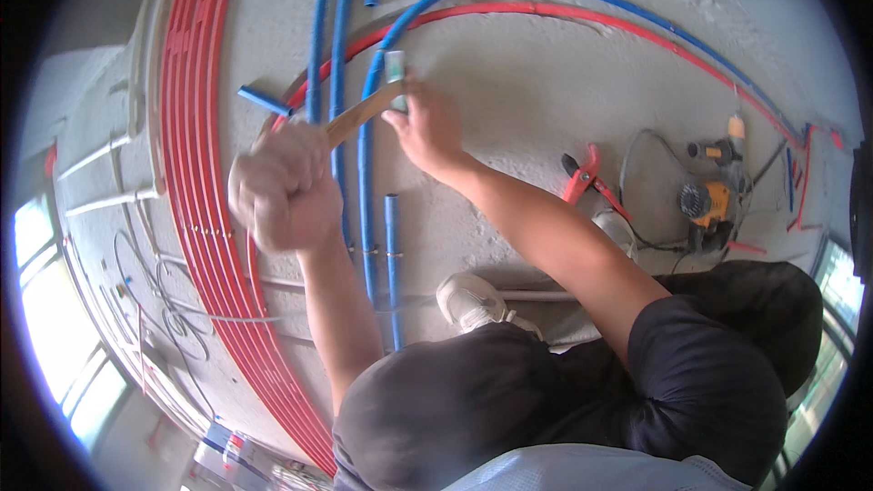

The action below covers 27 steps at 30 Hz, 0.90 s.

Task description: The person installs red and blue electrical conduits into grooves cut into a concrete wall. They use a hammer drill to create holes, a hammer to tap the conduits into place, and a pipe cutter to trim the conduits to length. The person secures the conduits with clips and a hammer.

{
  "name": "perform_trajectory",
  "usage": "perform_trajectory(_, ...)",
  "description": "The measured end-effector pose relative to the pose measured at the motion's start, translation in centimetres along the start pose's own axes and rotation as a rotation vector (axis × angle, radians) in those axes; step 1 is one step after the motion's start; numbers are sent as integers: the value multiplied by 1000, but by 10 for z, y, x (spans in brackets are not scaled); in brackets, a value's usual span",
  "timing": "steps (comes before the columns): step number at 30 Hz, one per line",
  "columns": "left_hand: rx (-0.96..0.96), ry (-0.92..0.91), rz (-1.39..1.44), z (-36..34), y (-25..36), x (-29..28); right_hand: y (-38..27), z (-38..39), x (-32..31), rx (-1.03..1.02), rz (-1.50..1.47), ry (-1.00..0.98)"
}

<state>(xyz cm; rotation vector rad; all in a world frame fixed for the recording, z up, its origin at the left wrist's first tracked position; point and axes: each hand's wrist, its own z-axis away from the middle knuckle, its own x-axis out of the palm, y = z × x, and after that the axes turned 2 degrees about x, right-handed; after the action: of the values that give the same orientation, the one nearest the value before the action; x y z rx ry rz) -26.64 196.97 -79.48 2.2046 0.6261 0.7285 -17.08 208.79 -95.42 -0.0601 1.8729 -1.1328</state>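
My left hand [286,186] is closed in a fist, slightly blurred, around the wooden handle of a hammer [362,115]. The pale, greenish head end lies over blue pipes. Beside that end is my right hand [429,132], its thumb and fingers bent together at the pipe. Whatever those fingers pinch is hidden behind the hammer. Under the hammer run long blue pipes [366,173], strapped to the floor lower down. A short blue pipe piece [264,98] lies to the left of the hammer, near a curved red pipe [364,40].
Parallel red pipes [195,109] run along the left. A red pipe cutter [582,177] and an orange-and-black power drill [707,200] with a cable lie on the right. My shoe [468,302] stands near the blue pipes. Loose grey cable [173,309] coils at the lower left.
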Motion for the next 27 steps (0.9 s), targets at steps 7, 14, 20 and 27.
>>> perform_trajectory(7, -251, 125, 50, -78, -45, -34, -20, -24, -1, 196, 130, -147)
perform_trajectory(14, -113, 111, -33, -43, -37, -20, -8, -26, 0, 154, 94, -152)
perform_trajectory(20, 8, 31, -9, -45, -42, -8, -10, -28, -5, 216, 93, -220)
perform_trajectory(27, 46, 15, -240, -37, -31, 8, -12, -26, -9, 164, 24, -205)
